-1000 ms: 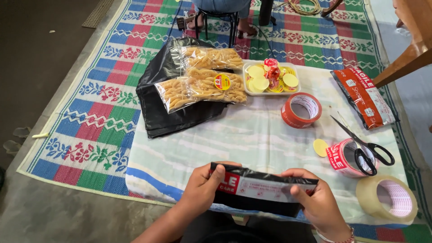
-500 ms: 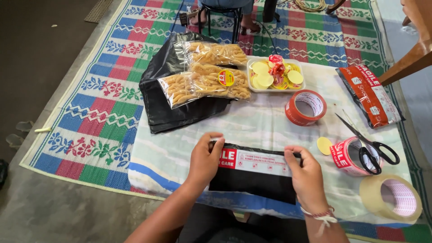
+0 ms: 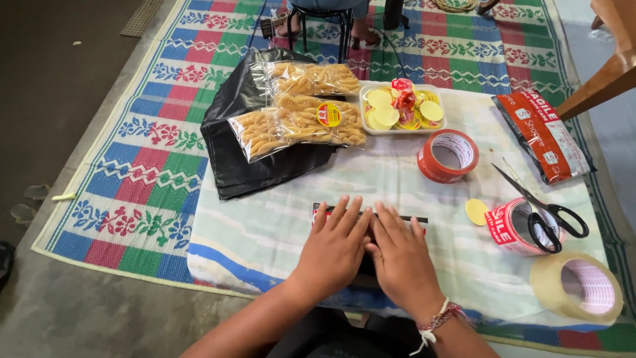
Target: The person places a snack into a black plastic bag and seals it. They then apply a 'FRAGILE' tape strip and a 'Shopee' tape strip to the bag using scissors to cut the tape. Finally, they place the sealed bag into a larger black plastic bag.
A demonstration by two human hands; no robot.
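**Both palms pressing a black parcel flat on the cloth**

Left hand and right hand lie side by side, fingers spread and extended, palms down on a flat black plastic mailer pouch with a red-and-white label strip. Neither hand is clenched or gripping; both press flat. The pouch rests on the pale striped cloth directly in front of the person, mostly hidden under the hands; only its far edge and label show.

Judgement on the pressing: pressure is best kept even, stroked from the centre outward toward the pouch ends, so the flap seats without creases. Thumbs are touching at the middle, which suits that.

Surroundings: clear bags of yellow pasta lie on a black plastic sheet at far left. A white tray of yellow round stickers sits beyond. An orange tape roll is ahead to the right, well apart. A loose yellow sticker lies just beside a red printed tape roll, with black-handled scissors resting on it. A clear tape roll sits near the cloth's right edge.

Open room: bare cloth to the left of the hands and ahead of them. The right side is crowded; the scissor blades point inward.
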